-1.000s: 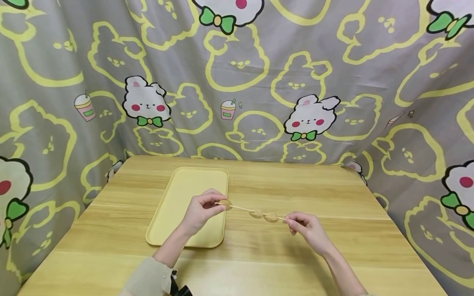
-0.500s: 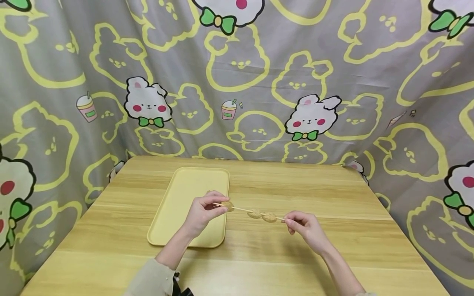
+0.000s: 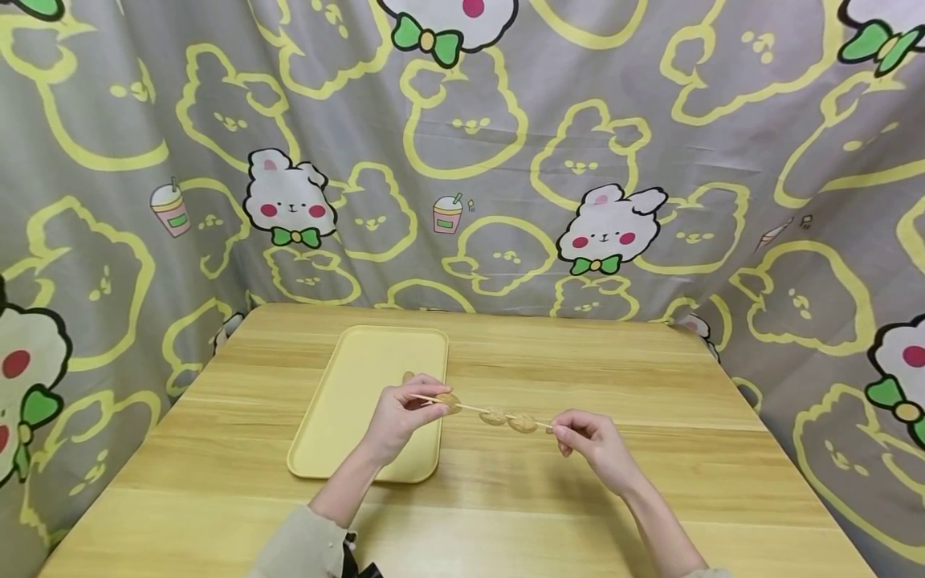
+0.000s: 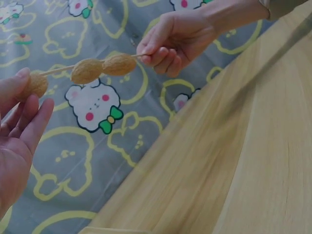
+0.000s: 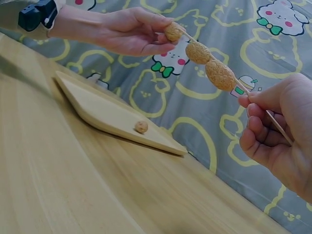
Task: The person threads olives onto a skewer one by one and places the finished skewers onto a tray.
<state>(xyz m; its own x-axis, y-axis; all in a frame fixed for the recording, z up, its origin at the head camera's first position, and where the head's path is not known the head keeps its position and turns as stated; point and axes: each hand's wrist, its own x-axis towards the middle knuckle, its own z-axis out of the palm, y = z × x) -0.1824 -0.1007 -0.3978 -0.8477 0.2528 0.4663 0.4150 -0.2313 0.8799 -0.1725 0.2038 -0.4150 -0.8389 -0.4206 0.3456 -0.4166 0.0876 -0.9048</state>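
Note:
A thin wooden skewer is held above the table between both hands. Threaded along it are several rough brown oval balls; two of them, a middle ball and a ball nearer the right hand, sit close together. My left hand pinches the third ball near the far end, where the skewer's tip pokes out past the fingers. My right hand pinches the skewer near its other end, its tail crossing the palm in the right wrist view. One loose brown ball lies on the yellow tray.
The tray stands on the left half of the wooden table, below and behind the left hand. A grey patterned curtain encloses the back and sides. A black strap device is on the left wrist.
The left hand and its ball have shifted slightly right, the right hand slightly left, narrowing the gap between the balls. More skewer tip shows past the left fingers.

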